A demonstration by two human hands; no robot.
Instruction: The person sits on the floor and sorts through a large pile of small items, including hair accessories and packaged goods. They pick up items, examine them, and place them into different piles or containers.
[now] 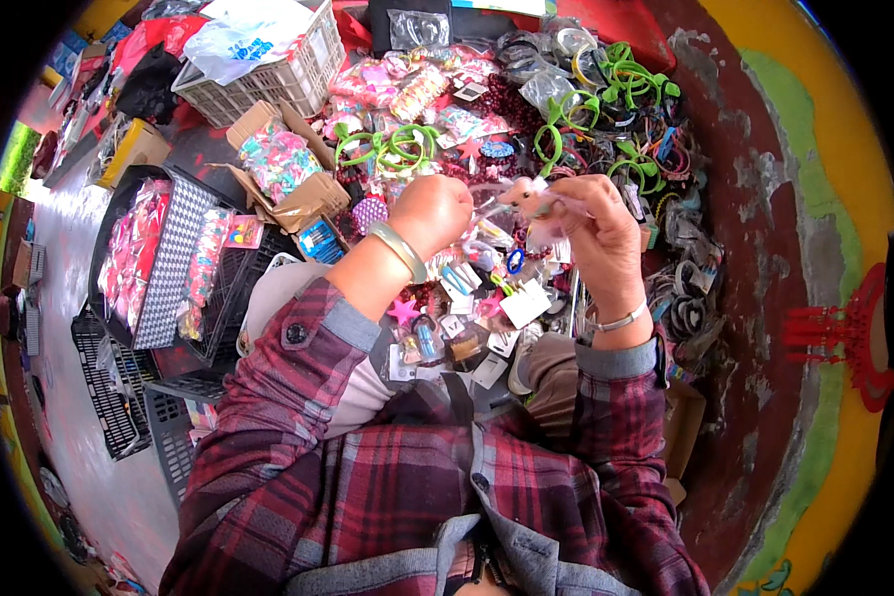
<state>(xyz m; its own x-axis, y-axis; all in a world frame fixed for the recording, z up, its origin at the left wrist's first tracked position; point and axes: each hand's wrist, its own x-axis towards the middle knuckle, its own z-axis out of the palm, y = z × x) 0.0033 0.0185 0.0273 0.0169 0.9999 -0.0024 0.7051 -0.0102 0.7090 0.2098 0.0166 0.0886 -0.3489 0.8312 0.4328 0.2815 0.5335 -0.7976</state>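
Note:
My left hand [433,213], with a pale green bangle at its wrist, is closed in a fist over the pile; what its fingers hold is hidden. Across from it, my right hand [602,230] pinches a small pale-pink item [522,200] with dark dots, partly wrapped in clear film. Thin see-through material runs between the item and my left fist. Beneath both hands lie packaged trinkets and hair accessories, among them a blue oval hair tie [516,260], a pink star [403,311] and a white card [526,304].
Green headbands [407,147] and dark red beads [507,104] lie farther back. An open cardboard box [313,204] of colourful packets stands left, near a houndstooth-patterned basket [174,268]. Behind it is a grey plastic crate [303,74]. A worn dark-red wall [765,298] bounds the right.

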